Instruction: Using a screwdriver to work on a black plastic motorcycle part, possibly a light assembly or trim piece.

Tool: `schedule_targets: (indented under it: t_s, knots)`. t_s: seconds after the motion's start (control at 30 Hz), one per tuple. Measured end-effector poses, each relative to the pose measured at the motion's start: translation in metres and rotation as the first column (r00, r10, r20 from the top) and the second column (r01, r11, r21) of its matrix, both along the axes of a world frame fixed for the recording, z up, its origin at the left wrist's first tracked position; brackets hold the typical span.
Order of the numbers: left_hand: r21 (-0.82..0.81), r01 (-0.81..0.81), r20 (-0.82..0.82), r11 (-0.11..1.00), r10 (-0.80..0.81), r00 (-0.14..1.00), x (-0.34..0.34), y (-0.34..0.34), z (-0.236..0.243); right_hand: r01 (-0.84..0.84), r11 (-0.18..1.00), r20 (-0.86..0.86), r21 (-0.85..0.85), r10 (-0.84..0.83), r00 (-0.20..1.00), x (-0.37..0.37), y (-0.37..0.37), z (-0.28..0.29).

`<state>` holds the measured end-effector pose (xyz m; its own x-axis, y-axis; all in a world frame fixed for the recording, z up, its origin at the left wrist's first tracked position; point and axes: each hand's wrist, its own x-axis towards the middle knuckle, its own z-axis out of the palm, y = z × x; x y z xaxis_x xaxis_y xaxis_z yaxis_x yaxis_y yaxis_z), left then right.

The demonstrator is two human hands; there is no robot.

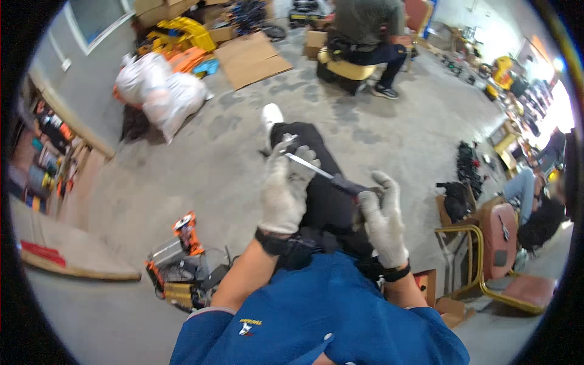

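Observation:
My left hand (pixel 283 188), in a pale work glove, has its fingers closed around a small silvery piece (pixel 289 139) at the far end of a long thin metal shaft (pixel 313 166); the piece's exact shape is blurred. The shaft runs down to a dark handle (pixel 351 187), like a screwdriver's. My right hand (pixel 382 222), gloved too, holds that handle loosely between thumb and fingers, its index finger raised. Both hands are over my dark-trousered leg (pixel 319 161).
A co-worker (pixel 365 30) sits ahead on a yellow seat. White sacks (pixel 158 97) and cardboard (pixel 249 58) lie upper left. Orange tools (pixel 188 234) with cables are on the floor lower left. A pink chair (pixel 499 243) and another person (pixel 541 207) are at right.

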<state>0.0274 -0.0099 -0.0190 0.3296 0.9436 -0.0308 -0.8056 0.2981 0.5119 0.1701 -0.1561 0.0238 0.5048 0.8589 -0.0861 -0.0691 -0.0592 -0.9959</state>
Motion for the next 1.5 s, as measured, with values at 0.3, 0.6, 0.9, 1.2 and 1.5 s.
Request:
schedule_targets:
  t_s: [0.3,0.6,0.9,1.2,1.5]
  knots:
    - [-0.046,-0.011,-0.036,0.999,0.009,0.999,-0.003,0.003,0.000,0.016,0.999,0.016,-0.047,-0.015,1.000,-0.002,0.006,0.006]
    - [-0.043,-0.010,-0.013,0.999,0.009,1.000,-0.002,0.002,0.001,0.036,0.999,0.062,0.010,-0.037,0.997,-0.004,0.004,0.003]
    - [-0.064,-0.018,-0.040,0.998,0.015,0.999,-0.002,0.000,0.004,0.036,0.999,0.066,-0.013,-0.035,0.997,-0.001,0.003,0.003]
    - [-0.066,-0.013,0.007,0.998,0.013,1.000,-0.001,0.002,0.002,-0.011,0.999,0.148,0.040,0.005,0.989,-0.004,0.005,0.002]
    - [-0.024,0.019,0.046,1.000,-0.018,0.999,-0.002,0.003,-0.002,0.050,0.999,0.167,-0.002,-0.049,0.985,-0.006,0.006,0.002]
